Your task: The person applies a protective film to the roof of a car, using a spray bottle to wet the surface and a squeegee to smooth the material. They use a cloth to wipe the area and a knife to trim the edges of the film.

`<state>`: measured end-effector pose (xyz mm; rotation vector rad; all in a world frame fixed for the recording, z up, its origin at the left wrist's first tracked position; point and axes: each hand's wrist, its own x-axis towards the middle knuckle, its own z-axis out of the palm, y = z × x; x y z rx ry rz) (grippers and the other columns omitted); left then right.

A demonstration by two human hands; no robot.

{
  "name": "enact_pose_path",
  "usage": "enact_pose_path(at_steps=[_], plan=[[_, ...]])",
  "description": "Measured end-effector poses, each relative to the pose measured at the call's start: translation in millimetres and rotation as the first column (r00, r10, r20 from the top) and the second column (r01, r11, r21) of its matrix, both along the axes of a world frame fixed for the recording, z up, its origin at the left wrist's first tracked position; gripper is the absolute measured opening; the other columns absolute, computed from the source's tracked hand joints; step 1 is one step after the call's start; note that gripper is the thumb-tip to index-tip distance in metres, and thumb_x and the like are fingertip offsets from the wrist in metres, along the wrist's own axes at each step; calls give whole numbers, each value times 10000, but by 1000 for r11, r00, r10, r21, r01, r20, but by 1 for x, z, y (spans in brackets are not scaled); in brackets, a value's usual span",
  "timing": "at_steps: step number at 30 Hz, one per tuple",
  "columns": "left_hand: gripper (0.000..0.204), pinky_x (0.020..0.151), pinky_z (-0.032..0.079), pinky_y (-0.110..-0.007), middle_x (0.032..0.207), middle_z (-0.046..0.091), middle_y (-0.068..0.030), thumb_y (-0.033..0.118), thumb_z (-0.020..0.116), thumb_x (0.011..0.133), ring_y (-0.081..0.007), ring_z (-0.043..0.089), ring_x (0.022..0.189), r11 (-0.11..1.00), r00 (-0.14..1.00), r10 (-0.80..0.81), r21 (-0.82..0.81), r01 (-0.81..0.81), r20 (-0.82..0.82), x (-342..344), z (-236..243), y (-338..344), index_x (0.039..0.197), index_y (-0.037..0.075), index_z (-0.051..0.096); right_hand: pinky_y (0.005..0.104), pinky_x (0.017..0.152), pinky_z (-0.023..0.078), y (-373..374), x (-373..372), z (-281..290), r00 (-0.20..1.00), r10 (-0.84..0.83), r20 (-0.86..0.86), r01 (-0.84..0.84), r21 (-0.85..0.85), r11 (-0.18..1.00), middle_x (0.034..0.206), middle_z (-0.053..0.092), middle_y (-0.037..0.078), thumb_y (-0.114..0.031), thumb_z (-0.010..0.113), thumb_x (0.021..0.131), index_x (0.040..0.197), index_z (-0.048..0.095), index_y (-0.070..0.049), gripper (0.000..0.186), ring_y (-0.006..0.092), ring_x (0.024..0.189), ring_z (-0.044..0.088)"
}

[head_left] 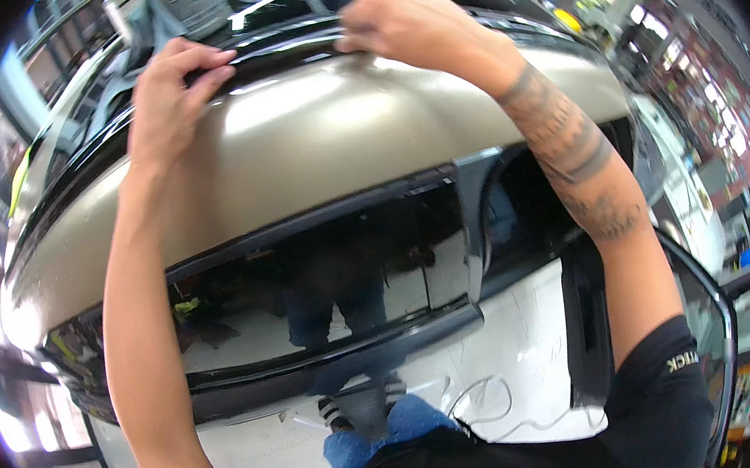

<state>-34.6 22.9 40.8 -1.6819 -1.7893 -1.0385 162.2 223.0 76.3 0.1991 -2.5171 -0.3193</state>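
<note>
Both arms reach up and forward to the far edge of a satin champagne-coloured panel (312, 141) along the top side of a car. My left hand (168, 100) is at that edge on the left, its thumb and fingertips brought close together in a pinch; whatever lies between them is too small to make out. Farther right, my right hand (405, 28) is curled closed just above the same edge, slightly blurred, and its fingertips are partly hidden. Beyond the panel lies the glossy black roof (297, 38), with bright light streaks reflected in it.
Dark side windows (307, 277) run below the panel. On the right, a car door with a black frame (719, 291) stands open. A grey cloth (158, 25) lies at the far left of the roof. A thin white cable (491, 403) loops over the pale floor (529, 336).
</note>
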Motion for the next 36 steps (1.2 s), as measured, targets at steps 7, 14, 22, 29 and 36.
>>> enact_pose_path(at_steps=[7,14,22,29,36], plan=[[219,864,424,-263,953,621,-64,145,641,868,-148,579,919,969,989,-20,-246,-16,-146,-40,18,-11,1022,-11,650,425,706,544,-9,-22,-1,988,-153,-4,153,4,988,899,689,131,-264,622,781,892,702,-83,227,309,845,666],[288,817,450,-283,872,622,-83,252,581,924,-153,587,828,964,990,-63,-266,27,-128,-67,11,5,1062,5,636,471,774,478,18,-34,-4,999,-33,-28,35,75,997,898,647,169,-389,644,786,924,656,-84,335,356,921,606],[404,773,436,-273,828,629,-54,437,526,924,-138,582,801,930,987,-68,-367,9,-149,-72,17,20,1020,66,655,399,697,522,-19,1,8,992,-118,37,120,-57,991,758,662,167,-232,671,722,799,712,-66,188,318,699,645],[250,759,486,-282,885,664,-99,235,669,848,-175,628,806,966,977,-200,-182,185,-69,-30,21,16,977,23,641,424,606,493,-9,4,9,990,-141,-25,134,-168,977,638,635,143,-217,657,746,710,689,-89,137,317,577,612],[237,716,462,-331,834,605,-130,207,694,807,-279,606,774,976,977,-202,-100,194,-69,-23,32,-4,927,8,650,404,659,517,-29,2,8,948,-314,-43,311,-54,949,757,643,101,-289,611,832,779,688,-108,204,302,750,639]])
